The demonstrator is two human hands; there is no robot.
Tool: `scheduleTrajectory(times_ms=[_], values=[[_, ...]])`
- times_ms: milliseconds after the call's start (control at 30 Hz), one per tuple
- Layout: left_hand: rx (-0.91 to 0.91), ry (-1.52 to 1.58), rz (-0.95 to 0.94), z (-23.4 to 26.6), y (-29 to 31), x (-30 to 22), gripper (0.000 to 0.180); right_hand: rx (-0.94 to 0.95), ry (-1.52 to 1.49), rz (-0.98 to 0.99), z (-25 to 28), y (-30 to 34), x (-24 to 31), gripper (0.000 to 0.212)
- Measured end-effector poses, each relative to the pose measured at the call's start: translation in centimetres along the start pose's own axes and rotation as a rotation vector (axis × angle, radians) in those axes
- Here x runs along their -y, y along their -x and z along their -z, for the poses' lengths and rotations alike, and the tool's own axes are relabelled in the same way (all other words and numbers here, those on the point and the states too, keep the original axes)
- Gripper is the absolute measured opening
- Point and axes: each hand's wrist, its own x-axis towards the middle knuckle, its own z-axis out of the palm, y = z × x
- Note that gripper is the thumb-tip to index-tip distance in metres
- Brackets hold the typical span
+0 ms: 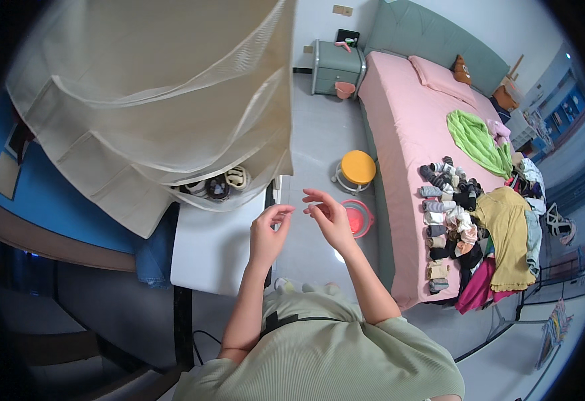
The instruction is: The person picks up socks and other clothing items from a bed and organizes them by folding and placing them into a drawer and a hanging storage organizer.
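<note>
My left hand (270,232) and my right hand (331,219) are raised in front of my body, a short gap between them. Both are empty, with fingers loosely bent and thumbs apart. Nearest my left hand is a white tabletop (206,250). Over it hangs a beige cloth organizer (172,80) with mesh pockets. Its lowest pocket holds several dark and white bundled items (218,188), whose kind I cannot make out. Beyond my right hand, on the pink bed (399,167), folded and rolled socks (434,206) lie in a row beside a loose pile of socks (463,224).
On the bed are a yellow garment (505,224), a magenta cloth (477,286) and a green cloth (476,137). A yellow-topped stool (358,167) and a pink-rimmed basin (370,219) stand on the floor beside it. A nightstand (338,67) is at the back.
</note>
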Motion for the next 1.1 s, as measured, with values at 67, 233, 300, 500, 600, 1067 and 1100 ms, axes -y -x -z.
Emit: scheduleTrajectory(times_ms=[67, 233, 300, 500, 600, 1067, 1100], values=[[0.010, 0.013, -0.009, -1.6, -0.1, -0.1, 0.012, -0.038, 0.011, 0.025, 1.7, 0.6, -0.4, 0.034], [0.062, 0.033, 0.014, -6.1, 0.8, -1.6, 0.013, -0.045, -0.030, -0.018, 6.3, 3.1, -1.1, 0.034], [0.095, 0.032, 0.032, -8.3, 1.6, -2.5, 0.014, -0.048, -0.045, -0.025, 8.4, 4.5, -1.6, 0.034], [0.166, 0.062, 0.033, -16.3, 4.4, -3.8, 0.014, -0.096, -0.071, -0.059, 15.8, 9.5, -2.2, 0.033], [0.239, 0.037, 0.044, -20.6, 5.7, -5.1, 0.014, -0.147, -0.053, -0.057, 20.1, 12.3, -2.5, 0.032], [0.542, 0.119, 0.038, -36.2, 7.8, -7.7, 0.014, -0.397, -0.075, -0.132, 33.3, 20.8, -6.2, 0.029], [0.559, 0.132, 0.036, -36.9, 7.5, -7.8, 0.014, -0.421, -0.065, -0.130, 33.8, 20.9, -6.2, 0.029]])
